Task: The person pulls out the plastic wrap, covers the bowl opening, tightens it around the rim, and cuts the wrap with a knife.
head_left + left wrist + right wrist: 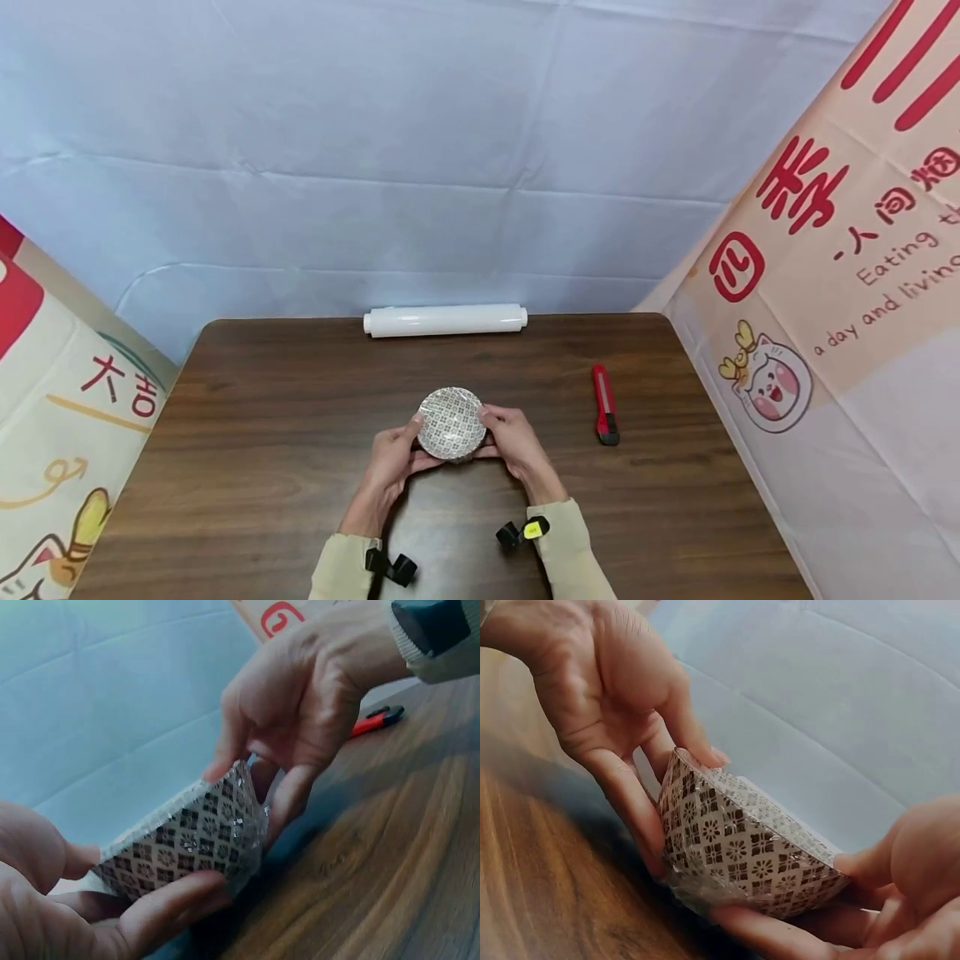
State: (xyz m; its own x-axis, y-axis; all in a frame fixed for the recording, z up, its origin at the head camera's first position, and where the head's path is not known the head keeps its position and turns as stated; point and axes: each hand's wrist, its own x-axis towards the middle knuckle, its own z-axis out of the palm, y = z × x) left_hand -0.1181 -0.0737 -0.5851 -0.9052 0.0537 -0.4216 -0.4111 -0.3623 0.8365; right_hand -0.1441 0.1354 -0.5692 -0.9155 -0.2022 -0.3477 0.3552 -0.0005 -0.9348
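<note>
A small bowl (452, 423) with a brown-and-white floral diamond pattern is held between both hands above the table. Clear plastic film (694, 889) covers it and bunches in wrinkles around its underside. My left hand (395, 457) grips the bowl's left side, thumb at the rim and fingers beneath. On the opposite side my right hand (516, 439) holds it the same way, its thumb on the rim. Both wrist views show the bowl tilted, with the fingers of each hand against its outer wall (191, 840).
A white roll of film (446, 321) lies along the back edge of the brown wooden table (285, 433). To the right lies a red utility knife (604, 404). A pale cloth (420, 167) hangs behind, with printed cloths at both sides.
</note>
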